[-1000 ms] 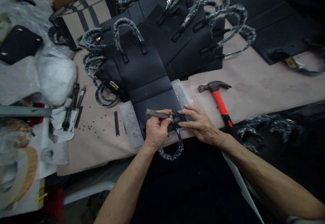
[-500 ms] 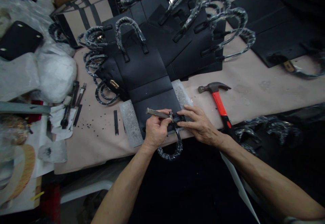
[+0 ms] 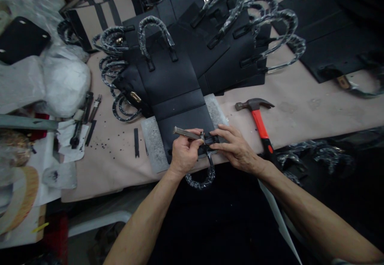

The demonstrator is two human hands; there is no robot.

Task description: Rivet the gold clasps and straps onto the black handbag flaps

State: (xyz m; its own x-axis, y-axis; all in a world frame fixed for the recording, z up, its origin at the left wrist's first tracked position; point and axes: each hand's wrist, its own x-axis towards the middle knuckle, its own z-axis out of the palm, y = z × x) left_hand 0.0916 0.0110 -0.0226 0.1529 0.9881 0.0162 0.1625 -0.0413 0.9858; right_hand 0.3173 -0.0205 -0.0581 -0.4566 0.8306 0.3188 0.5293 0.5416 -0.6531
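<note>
My left hand [image 3: 186,153] is closed around a square steel rod tool [image 3: 187,133], probably a leather punch, which slants over the near end of a black leather bag panel [image 3: 183,115]. The tool's working tip sits by the handle tab, partly hidden by my fingers. With fingers spread, my right hand [image 3: 235,147] lies flat with its fingertips on that tab and the panel edge. A plastic-wrapped handle [image 3: 204,183] hangs off the table edge between my hands. Another wrapped handle [image 3: 154,25] curves up at the panel's far end. Under the panel lies a grey stone slab [image 3: 154,147].
A claw hammer [image 3: 259,127] with a red and black grip lies to the right. Left are a thin black strip [image 3: 136,143] and several hand tools [image 3: 85,121]. Stacked bag panels [image 3: 222,57] with wrapped handles lie behind, and clear plastic bags [image 3: 66,83] at far left.
My view has shifted slightly, so the surroundings sit a little differently. Both hands, the steel tool and the bag panel keep the same positions relative to each other.
</note>
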